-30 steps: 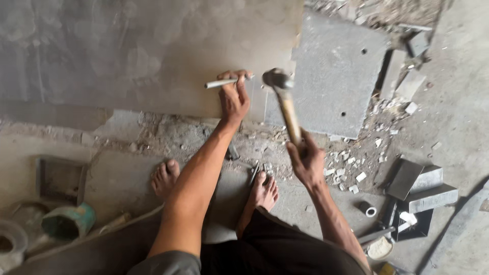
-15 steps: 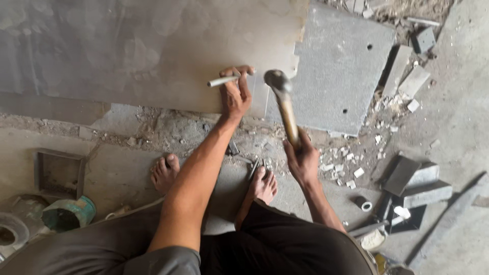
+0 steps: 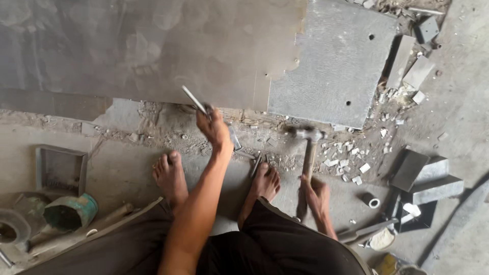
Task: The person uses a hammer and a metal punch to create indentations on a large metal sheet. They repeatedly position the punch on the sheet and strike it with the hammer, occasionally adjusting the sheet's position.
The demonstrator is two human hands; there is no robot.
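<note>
My left hand (image 3: 214,127) grips a thin metal chisel (image 3: 194,100), its tip raised over the near edge of a large smooth grey stone slab (image 3: 142,51). My right hand (image 3: 317,196) holds the wooden handle of a hammer (image 3: 308,147), whose steel head hangs low over the rubble just in front of a rough-surfaced slab (image 3: 336,71). Both my bare feet (image 3: 170,175) rest on the ground below the hands, and more chisels (image 3: 256,164) lie by my right foot.
Stone chips (image 3: 351,158) litter the ground at the right. Dark cut stone blocks (image 3: 425,178) and a small white ring (image 3: 372,201) lie further right. At the left sit a square stone tray (image 3: 58,168), a green bucket (image 3: 71,211) and a round pot (image 3: 10,231).
The hammer has come down from beside the chisel to low over the rubble. My left hand has pulled back towards me, and the chisel now tilts up and to the left.
</note>
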